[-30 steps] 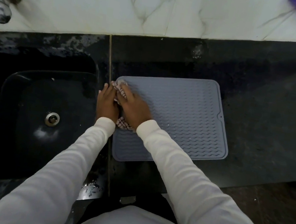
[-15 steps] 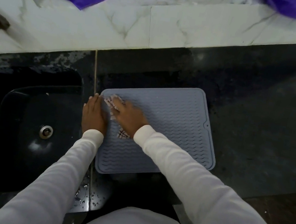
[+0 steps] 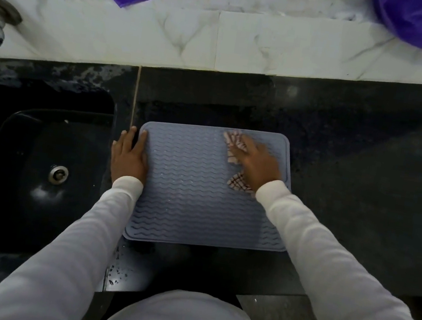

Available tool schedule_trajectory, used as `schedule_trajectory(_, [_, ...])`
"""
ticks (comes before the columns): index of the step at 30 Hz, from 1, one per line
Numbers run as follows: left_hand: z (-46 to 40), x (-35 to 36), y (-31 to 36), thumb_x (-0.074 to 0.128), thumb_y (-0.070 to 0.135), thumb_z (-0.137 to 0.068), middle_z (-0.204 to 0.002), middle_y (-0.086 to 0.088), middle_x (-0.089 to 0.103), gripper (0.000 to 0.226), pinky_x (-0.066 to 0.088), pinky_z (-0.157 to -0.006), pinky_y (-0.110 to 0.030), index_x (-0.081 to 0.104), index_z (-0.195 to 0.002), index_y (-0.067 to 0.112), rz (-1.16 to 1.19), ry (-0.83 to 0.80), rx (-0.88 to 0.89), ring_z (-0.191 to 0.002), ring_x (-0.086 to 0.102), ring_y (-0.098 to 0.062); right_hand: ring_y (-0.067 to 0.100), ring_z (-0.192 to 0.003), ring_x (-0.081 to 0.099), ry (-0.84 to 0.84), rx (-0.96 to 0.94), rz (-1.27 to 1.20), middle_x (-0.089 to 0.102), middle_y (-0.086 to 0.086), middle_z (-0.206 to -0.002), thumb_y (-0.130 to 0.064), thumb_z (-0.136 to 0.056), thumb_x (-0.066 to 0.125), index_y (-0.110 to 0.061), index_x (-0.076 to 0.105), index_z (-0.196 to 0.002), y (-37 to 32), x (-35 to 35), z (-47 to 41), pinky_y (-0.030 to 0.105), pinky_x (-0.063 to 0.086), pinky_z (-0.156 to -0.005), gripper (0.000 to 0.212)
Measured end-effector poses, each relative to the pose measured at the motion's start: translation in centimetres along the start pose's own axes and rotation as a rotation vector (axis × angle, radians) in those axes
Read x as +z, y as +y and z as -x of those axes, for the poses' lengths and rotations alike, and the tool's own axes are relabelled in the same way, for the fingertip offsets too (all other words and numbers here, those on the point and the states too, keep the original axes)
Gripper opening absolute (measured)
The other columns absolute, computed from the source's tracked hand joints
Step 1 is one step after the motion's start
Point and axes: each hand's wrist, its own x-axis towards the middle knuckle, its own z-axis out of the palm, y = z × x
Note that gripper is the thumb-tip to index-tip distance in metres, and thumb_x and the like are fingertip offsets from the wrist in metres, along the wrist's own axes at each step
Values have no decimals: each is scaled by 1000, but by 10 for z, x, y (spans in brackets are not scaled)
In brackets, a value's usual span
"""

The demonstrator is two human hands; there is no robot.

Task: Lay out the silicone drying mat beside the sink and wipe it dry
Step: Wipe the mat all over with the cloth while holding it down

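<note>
The silicone drying mat (image 3: pixel 199 194) lies flat on the dark tabletop (image 3: pixel 352 182), just beside the sink (image 3: pixel 38 160), which sits off to the person's left. The laying-out part looks done; wiping is the step in hand.

Left hand (image 3: pixel 129 156) is flat, fingers straight, palm down across the mat's left edge, partly on the mat and partly on the strip of tabletop between mat and sink. It reads as an anchor, pinning that side.

Right hand (image 3: pixel 256 164) is over at the far right corner of the mat, fingers spread and pressing a checked cloth (image 3: pixel 236 152) down onto the ridges. The cloth peeks out ahead of the fingertips and again behind the wrist, so the palm covers most of it. Whether the thumb hooks the cloth, I cannot tell.

Here is what matters: the two hands sit at opposite ends of the far half. The unwiped-looking stretch, the near half with its wavy ridges, lies toward the person's body, below both hands. The right hand is the one carrying the cloth, so my guess is the next stroke pulls back toward the near edge or sweeps left along the ridges toward the pinning hand.

Water droplets (image 3: pixel 118 269) speckle the tabletop at the near-left corner, just off the mat.
</note>
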Motion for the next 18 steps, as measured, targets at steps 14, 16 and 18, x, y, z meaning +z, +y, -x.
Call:
schedule_trajectory(14, [2, -1, -1, 41, 16, -96, -156, -8, 24, 54, 6, -119, -45, 31, -148, 25, -11, -14, 20, -145, 14, -29, 37, -111, 44, 20, 378, 117, 25, 2, -150, -24, -88, 63, -36, 35, -143, 70, -7, 43, 50, 50, -76, 63])
schedule_trajectory(16, [2, -2, -3, 39, 17, -97, -157, -7, 23, 52, 5, -119, -45, 30, -148, 26, -3, -20, 17, -145, 13, -28, 38, -111, 44, 25, 425, 98, 25, 3, -150, -23, -85, 65, -34, 33, -145, 67, -5, 42, 51, 51, -75, 69])
schedule_trajectory(18, [3, -3, -3, 36, 20, -99, -158, -4, 19, 51, 3, -119, -42, 28, -148, 30, 8, -32, 3, -146, 10, -25, 39, -110, 45, 44, 479, 82, 27, 5, -148, -20, -83, 67, -32, 34, -143, 64, -3, 42, 52, 52, -74, 69])
